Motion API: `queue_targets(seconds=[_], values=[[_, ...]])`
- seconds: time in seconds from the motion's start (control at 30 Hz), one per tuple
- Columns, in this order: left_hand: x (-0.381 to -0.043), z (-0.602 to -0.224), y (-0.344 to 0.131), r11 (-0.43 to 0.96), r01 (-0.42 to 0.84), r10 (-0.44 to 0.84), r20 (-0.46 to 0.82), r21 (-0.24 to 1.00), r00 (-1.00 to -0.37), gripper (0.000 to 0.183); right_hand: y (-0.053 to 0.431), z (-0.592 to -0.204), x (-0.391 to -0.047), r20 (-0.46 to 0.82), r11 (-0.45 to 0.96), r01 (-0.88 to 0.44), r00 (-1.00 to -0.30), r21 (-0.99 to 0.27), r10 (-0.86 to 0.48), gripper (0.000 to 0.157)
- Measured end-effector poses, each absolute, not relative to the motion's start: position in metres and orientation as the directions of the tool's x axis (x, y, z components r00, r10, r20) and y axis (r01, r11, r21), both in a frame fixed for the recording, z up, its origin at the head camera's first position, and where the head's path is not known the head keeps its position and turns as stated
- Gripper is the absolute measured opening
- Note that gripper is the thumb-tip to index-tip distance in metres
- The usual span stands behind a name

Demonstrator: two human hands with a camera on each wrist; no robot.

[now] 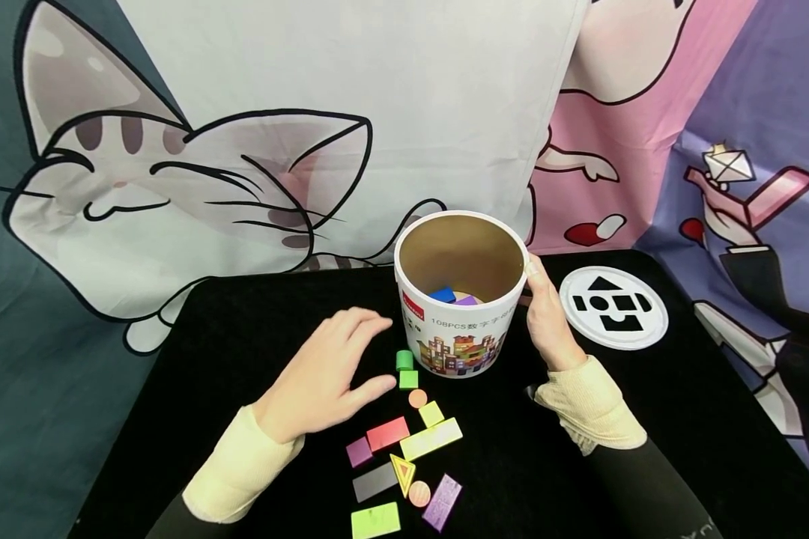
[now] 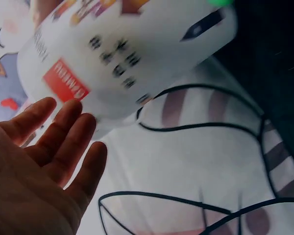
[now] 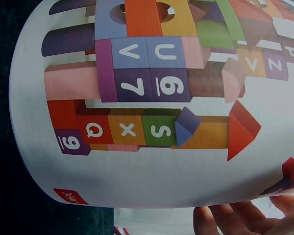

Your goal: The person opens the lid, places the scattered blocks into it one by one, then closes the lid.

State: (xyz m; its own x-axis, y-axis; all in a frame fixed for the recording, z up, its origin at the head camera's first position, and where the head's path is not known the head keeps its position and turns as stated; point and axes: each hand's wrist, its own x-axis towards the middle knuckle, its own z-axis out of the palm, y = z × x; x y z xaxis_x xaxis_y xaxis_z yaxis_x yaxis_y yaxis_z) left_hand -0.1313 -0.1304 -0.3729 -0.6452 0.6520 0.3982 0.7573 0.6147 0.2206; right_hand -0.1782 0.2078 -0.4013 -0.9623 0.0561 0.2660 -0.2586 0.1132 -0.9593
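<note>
A white round bucket (image 1: 461, 337) printed with coloured building blocks stands at the back middle of the black table. My right hand (image 1: 551, 322) holds its right side near the rim, thumb up by the edge; in the right wrist view, its fingertips (image 3: 206, 218) show at the wall. To the left, my left hand (image 1: 320, 378) hovers with fingers spread and nothing in them, palm towards the bucket in the left wrist view. A blue block (image 1: 443, 294) and a purple block (image 1: 467, 301) show inside. By its foot stand a green cylinder (image 1: 404, 360) and a green cube (image 1: 408, 380).
Loose blocks lie in front, among them a red block (image 1: 387, 433), a long yellow block (image 1: 431, 439), a yellow triangle (image 1: 403, 474), a grey block (image 1: 374, 483) and a purple block (image 1: 442, 503). A white lid (image 1: 613, 335) with shaped holes lies at right. Printed cloth (image 1: 404, 90) hangs behind.
</note>
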Motion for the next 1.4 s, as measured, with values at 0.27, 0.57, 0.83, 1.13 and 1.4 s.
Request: queue_targets(seconds=[0.27, 0.57, 0.83, 1.13, 1.4], values=[[-0.108, -0.411, -0.147, 0.673, 0.711, 0.665, 0.254, 0.205, -0.702, 0.061, 0.207, -0.402, -0.178, 0.266, 0.112, -0.259, -0.962, -0.959, 0.056, 0.058], [-0.09, -0.445, -0.156, 0.708, 0.677, 0.659, 0.157, 0.199, -0.735, 0.049, 0.209, -0.404, -0.179, 0.266, 0.119, -0.258, -0.962, -0.959, 0.063, 0.058], [-0.084, -0.458, -0.158, 0.698, 0.671, 0.678, 0.07, 0.251, -0.732, 0.036, 0.208, -0.402, -0.178, 0.263, 0.119, -0.254, -0.963, -0.96, 0.063, 0.058], [-0.083, -0.458, -0.158, 0.668, 0.663, 0.696, 0.031, 0.339, -0.717, 0.023, 0.209, -0.398, -0.178, 0.23, 0.139, -0.222, -0.972, -0.965, 0.041, 0.058], [-0.084, -0.459, -0.161, 0.653, 0.67, 0.713, 0.013, 0.353, -0.701, 0.028, 0.211, -0.394, -0.175, 0.231, 0.147, -0.232, -0.973, -0.962, -0.022, 0.059]])
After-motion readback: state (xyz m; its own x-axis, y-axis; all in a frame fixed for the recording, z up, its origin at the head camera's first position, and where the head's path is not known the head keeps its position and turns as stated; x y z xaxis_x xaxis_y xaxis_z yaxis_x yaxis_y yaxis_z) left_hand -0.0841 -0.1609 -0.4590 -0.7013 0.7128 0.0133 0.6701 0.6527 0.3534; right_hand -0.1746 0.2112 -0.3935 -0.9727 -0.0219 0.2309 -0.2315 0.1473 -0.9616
